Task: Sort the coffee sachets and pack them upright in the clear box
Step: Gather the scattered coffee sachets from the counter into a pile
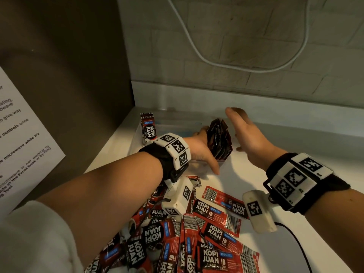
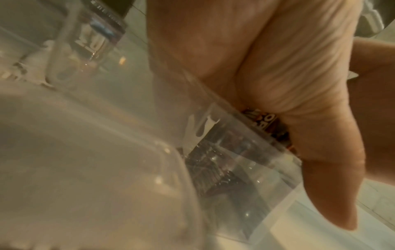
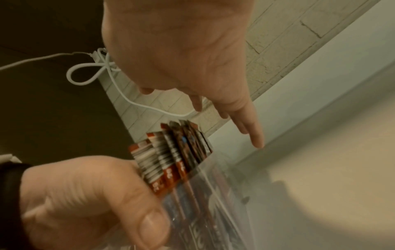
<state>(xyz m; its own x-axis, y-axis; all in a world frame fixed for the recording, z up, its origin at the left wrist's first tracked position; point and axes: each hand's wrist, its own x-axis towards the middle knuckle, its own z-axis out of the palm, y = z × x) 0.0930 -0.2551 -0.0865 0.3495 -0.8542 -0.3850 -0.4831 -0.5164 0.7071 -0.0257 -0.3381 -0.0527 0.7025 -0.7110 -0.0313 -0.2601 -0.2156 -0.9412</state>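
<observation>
At the far left corner of the worktop (image 1: pixel 256 174), a few sachets (image 1: pixel 148 127) already stand upright against the left end of the clear box (image 1: pixel 197 168), presumably parked there so they lean on the wall instead of toppling. Moving right, the left hand (image 1: pixel 202 152) reaches over the box's near wall with its fingers curled round a fanned bundle of sachets (image 1: pixel 219 142). It holds them on end at the box's right end, their lower parts already inside the clear wall; the left wrist view shows printed foil pressed between palm and plastic. The grip looks meant to keep the bundle vertical and squeezed together until something braces it. Just right of the bundle, the right hand (image 1: pixel 246 134) hangs flat with straight fingers, holding nothing. It is close beside the sachets, though whether it touches them cannot be told. My reading is that it stands ready as a backstop, to square the fan and press it home. Along the near edge of the worktop lies the heap of loose sachets (image 1: pixel 197 233), flat and jumbled, some face up and some barcode up, so most of the sorting remains. A white cable (image 1: pixel 206 56) loops on the tiled wall behind.
</observation>
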